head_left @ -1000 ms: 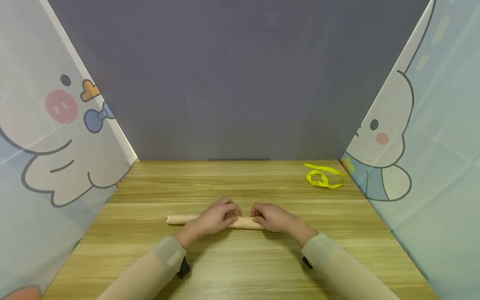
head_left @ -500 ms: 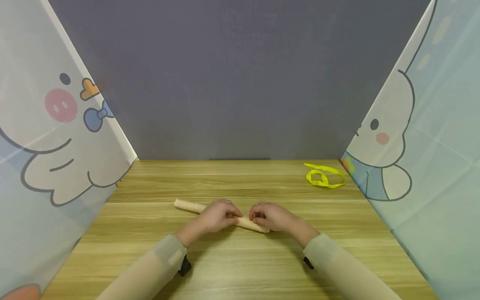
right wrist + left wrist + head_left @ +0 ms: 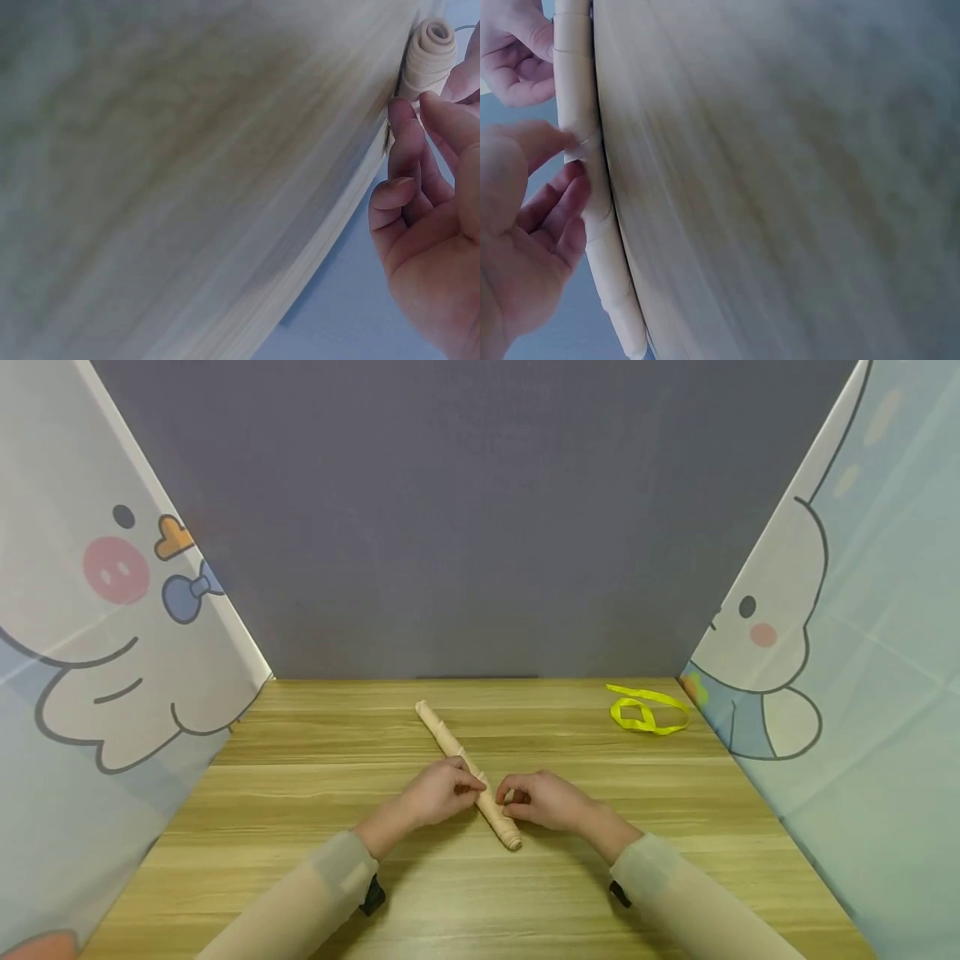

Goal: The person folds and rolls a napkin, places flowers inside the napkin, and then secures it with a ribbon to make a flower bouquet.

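A long, thin beige roll of wound sheet material [image 3: 450, 741] lies slanted on the table, its far end pointing back and left. The near end shows a spiral of layers, seen closely on the roll [image 3: 431, 56] in the right wrist view. With thumb and fingertips, my left hand [image 3: 442, 790] pinches the roll around its middle; the left wrist view shows the hand [image 3: 532, 232] against its side. My right hand [image 3: 551, 800] has its curled fingers and thumb at the right side near the near end, where they pinch the roll.
At the back right of the wood-grain table [image 3: 300, 727] lies a loosely looped yellow ribbon [image 3: 651, 710]. A dark grey panel [image 3: 480, 527] stands behind the table. Cartoon-printed sheets [image 3: 120, 693] rise at both sides.
The beige roll has turned clockwise, from nearly crosswise to a steep slant, its far end swinging back and its near end coming towards me. Both hands have stayed close to their places.
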The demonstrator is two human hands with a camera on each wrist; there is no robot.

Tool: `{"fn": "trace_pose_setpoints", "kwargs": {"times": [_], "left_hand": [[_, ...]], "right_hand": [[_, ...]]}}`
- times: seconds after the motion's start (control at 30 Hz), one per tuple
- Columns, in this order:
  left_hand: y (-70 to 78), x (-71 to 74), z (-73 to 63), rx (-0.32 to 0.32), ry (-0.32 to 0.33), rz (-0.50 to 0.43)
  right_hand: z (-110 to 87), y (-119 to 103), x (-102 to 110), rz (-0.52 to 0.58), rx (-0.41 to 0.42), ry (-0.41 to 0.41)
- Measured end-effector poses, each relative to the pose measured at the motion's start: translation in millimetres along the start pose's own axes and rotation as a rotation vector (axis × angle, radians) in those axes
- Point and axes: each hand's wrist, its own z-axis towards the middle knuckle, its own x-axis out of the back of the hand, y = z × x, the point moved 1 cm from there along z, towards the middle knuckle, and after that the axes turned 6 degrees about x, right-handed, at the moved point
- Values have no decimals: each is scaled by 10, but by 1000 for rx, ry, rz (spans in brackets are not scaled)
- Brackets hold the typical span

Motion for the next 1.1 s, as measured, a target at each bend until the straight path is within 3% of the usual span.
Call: {"fn": "trace_pose_setpoints", "kwargs": {"times": [0.17,0.4,0.57,0.8,1.1], "left_hand": [[10,-13,-27,57,-73,-119],[26,-32,-71,8,-87,-191],[20,-62,-86,17,-113,-239],[38,-60,-100,55,-121,-215],[37,-31,-133,52,-178,-125]], "right_hand": [[-10,-13,-11,12,9,11],[-30,-44,-23,54,5,3],[-55,-46,-42,83,9,-4],[-70,-57,-41,115,10,-18],[-81,-64,-30,131,-1,-33]]}}
